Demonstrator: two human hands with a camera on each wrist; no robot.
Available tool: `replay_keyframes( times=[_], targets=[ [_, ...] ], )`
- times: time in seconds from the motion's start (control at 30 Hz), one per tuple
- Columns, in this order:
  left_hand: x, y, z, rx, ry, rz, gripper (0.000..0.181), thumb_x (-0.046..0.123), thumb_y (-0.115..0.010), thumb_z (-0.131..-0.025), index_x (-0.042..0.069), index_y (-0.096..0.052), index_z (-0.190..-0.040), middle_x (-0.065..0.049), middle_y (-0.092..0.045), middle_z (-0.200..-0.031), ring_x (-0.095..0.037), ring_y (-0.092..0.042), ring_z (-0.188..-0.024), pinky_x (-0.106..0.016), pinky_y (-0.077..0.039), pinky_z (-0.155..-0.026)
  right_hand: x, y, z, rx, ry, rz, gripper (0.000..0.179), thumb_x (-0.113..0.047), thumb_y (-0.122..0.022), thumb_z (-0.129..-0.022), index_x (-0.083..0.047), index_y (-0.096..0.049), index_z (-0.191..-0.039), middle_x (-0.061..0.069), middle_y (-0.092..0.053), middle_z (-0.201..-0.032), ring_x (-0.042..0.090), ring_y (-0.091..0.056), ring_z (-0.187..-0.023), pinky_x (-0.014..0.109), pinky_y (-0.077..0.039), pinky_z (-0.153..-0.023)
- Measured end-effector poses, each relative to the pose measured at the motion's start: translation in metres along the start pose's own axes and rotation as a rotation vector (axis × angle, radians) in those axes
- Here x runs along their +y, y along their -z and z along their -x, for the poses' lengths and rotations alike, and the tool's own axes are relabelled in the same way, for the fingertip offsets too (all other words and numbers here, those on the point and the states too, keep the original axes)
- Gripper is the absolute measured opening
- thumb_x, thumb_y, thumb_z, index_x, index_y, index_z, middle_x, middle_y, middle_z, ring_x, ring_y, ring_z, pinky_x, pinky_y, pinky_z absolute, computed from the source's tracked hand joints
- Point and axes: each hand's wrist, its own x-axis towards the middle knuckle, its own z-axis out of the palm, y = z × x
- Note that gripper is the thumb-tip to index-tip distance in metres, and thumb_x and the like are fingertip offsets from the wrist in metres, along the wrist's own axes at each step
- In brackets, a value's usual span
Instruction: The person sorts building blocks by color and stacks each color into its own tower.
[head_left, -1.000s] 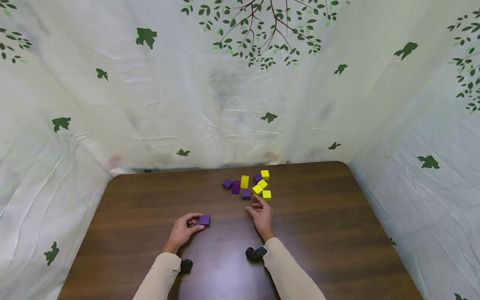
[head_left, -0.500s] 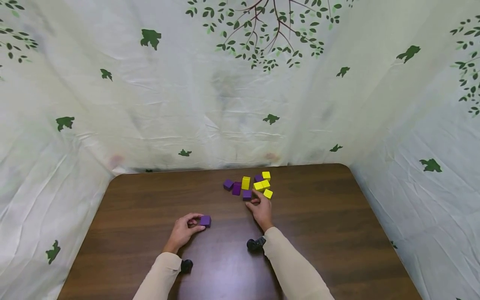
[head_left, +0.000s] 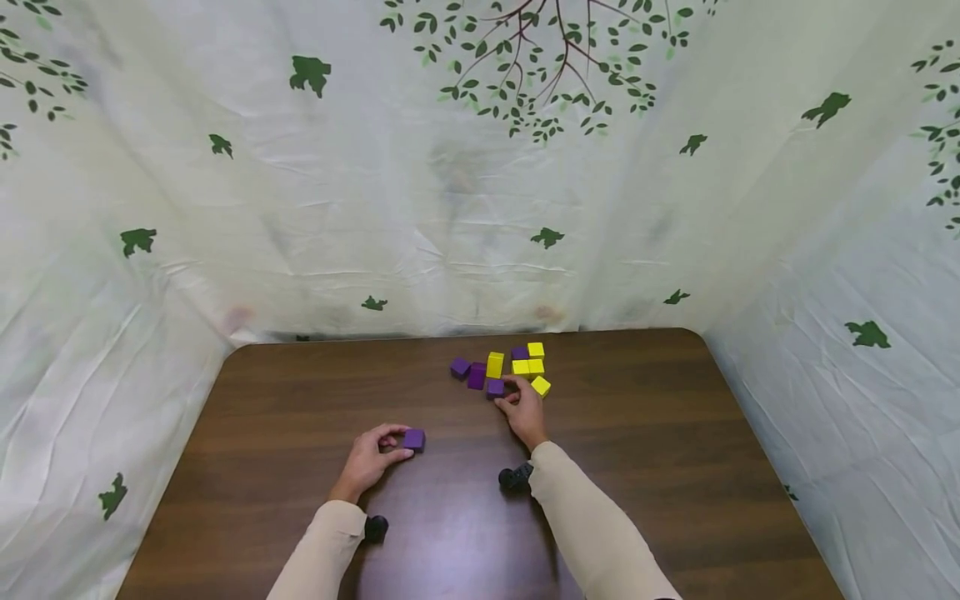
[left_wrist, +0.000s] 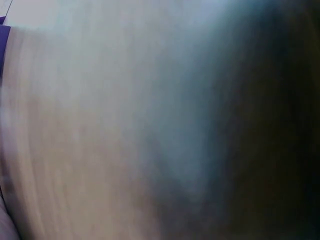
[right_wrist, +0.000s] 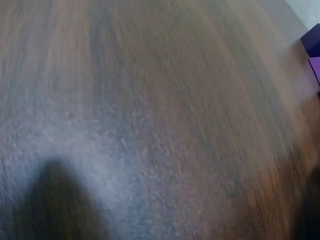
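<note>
My left hand [head_left: 367, 459] pinches a purple block [head_left: 414, 441] between thumb and fingers over the left-middle of the table. A strip of purple shows at the left edge of the left wrist view. My right hand [head_left: 522, 412] is at the near side of the cluster, its thumb and index finger around the right side of another purple block [head_left: 495, 388]. Left of that block are a darker purple block [head_left: 476, 376] and a purple block [head_left: 460, 368]. A yellow block [head_left: 540, 386] lies just right of the right hand's fingers.
Behind stand a tall yellow shape [head_left: 495, 365], a purple block [head_left: 519, 353], a yellow block [head_left: 536, 351] and two yellow blocks side by side [head_left: 528, 367]. The brown wooden table [head_left: 660, 467] meets a leaf-printed white cloth [head_left: 337, 208] at its far edge.
My right hand has moved forward and left to the near purple block. The two middle yellow blocks have shifted into line, and the near yellow one has turned. The left hand keeps its block.
</note>
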Motion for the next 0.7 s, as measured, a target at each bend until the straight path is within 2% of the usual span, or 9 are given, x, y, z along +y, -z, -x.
replay_keyframes(
  times=[0.27, 0.43, 0.7],
  targets=[
    [-0.001, -0.001, 0.000, 0.007, 0.004, 0.009, 0.034, 0.008, -0.083, -0.073, 0.007, -0.071, -0.105, -0.004, -0.063, -0.084, -0.018, -0.056, -0.082, -0.028, -0.046, -0.075, -0.004, 0.004, 0.003, -0.007, -0.067, -0.037, 0.034, -0.002, -0.076, -0.080, -0.005, -0.063, -0.112, 0.010, -0.066, -0.091, 0.016, -0.058, -0.072, 0.026, -0.049, -0.062],
    [0.000, -0.001, 0.000, 0.011, 0.003, 0.012, 0.034, 0.008, -0.083, -0.073, 0.007, -0.071, -0.105, -0.004, -0.064, -0.085, -0.018, -0.057, -0.082, -0.028, -0.047, -0.075, -0.002, 0.004, 0.005, -0.007, -0.052, -0.061, 0.037, 0.001, -0.075, -0.080, -0.003, -0.064, -0.114, 0.011, -0.065, -0.088, 0.015, -0.057, -0.071, 0.024, -0.051, -0.057],
    [-0.001, -0.001, 0.000, 0.008, -0.004, 0.016, 0.035, 0.008, -0.083, -0.073, 0.006, -0.071, -0.106, -0.004, -0.064, -0.085, -0.017, -0.056, -0.082, -0.027, -0.046, -0.074, -0.004, 0.002, 0.011, -0.005, -0.026, -0.030, 0.037, -0.002, -0.077, -0.079, -0.003, -0.067, -0.114, 0.012, -0.069, -0.096, 0.022, -0.063, -0.083, 0.034, -0.053, -0.076]
  ],
)
